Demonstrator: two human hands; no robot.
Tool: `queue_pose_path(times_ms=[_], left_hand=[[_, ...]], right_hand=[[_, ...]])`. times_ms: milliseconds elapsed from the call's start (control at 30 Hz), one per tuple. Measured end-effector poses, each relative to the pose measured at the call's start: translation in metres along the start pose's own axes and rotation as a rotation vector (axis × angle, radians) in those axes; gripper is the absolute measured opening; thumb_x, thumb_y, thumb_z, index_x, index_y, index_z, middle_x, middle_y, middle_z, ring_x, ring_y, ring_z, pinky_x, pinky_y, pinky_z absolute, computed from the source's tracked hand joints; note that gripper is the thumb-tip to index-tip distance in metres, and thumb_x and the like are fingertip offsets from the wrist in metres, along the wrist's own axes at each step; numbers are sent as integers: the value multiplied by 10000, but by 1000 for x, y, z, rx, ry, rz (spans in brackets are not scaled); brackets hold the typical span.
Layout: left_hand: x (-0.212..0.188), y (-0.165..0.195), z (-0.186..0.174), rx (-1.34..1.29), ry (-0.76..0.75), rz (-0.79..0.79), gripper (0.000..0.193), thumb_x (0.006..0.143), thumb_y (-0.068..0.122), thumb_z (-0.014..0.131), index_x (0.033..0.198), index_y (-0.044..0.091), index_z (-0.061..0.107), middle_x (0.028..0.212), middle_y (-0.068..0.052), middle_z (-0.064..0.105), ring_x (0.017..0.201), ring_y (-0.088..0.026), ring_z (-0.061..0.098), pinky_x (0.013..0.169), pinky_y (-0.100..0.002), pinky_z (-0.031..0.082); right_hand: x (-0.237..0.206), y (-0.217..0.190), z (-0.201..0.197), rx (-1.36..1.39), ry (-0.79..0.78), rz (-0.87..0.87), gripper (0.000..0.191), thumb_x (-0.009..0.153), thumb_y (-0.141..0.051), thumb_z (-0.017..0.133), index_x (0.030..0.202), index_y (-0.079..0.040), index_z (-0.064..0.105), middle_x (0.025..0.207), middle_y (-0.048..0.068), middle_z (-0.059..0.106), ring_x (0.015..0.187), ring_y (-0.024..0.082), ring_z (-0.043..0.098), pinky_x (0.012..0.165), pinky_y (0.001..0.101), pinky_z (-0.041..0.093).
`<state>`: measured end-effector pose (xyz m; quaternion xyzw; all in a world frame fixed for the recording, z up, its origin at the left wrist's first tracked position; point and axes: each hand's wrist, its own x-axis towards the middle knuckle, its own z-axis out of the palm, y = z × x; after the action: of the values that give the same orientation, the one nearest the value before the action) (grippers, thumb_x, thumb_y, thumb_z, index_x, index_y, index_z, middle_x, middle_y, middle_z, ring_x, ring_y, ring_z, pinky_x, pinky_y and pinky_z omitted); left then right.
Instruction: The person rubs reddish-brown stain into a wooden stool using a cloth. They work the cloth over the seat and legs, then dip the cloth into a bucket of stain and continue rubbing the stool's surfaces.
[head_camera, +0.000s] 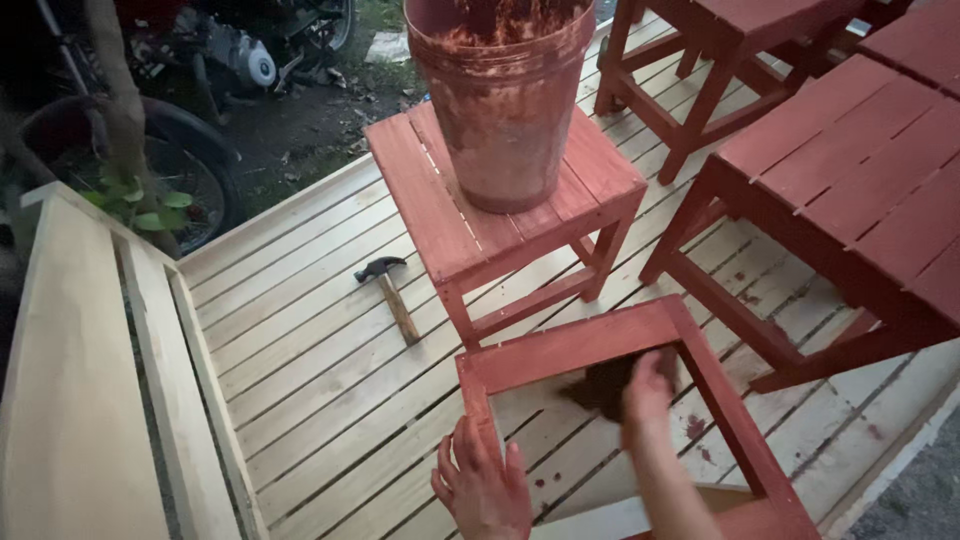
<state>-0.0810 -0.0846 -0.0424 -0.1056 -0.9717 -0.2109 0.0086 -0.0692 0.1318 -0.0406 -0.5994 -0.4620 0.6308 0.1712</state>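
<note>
My left hand rests flat with fingers spread on the near left corner of a red-painted wooden frame, an upturned stool. My right hand is closed on a dark, blurred brush or rag inside the frame, by its far rail. A paint-smeared bucket stands on a small red stool just beyond the frame.
A claw hammer lies on the pale slatted deck left of the stool. A red slatted table stands to the right, another red stool behind. An unpainted bench runs along the left. A motorcycle sits off the deck.
</note>
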Motion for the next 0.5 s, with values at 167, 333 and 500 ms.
queue_pose_path(times_ms=[167,333,500], left_hand=[[4,-5,3,43,-114,-4,787,897,474,599,1535,125,296,1551,-100,349,1446,-407,274,1119,-601,168],[0,-3,6,-5,-19,-6,793,858,447,617,1532,146,328,1547,-73,384,1395,-376,318,1118,-603,201],[-4,-1,5,-50,21,9,746,861,422,619,1490,139,334,1498,-56,413,1399,-363,343,1119,-594,233]], right_hand=[[-7,0,-2,-6,1,-442,831,1007,-644,427,1476,42,432,1395,136,526,1183,231,501,994,357,372],[-9,3,2,30,-17,-74,783,1009,-636,398,1431,12,516,1399,162,599,1202,341,566,1032,410,412],[9,-16,1,126,51,-139,753,1031,-640,392,1399,6,507,1402,151,558,1234,281,557,1007,430,450]])
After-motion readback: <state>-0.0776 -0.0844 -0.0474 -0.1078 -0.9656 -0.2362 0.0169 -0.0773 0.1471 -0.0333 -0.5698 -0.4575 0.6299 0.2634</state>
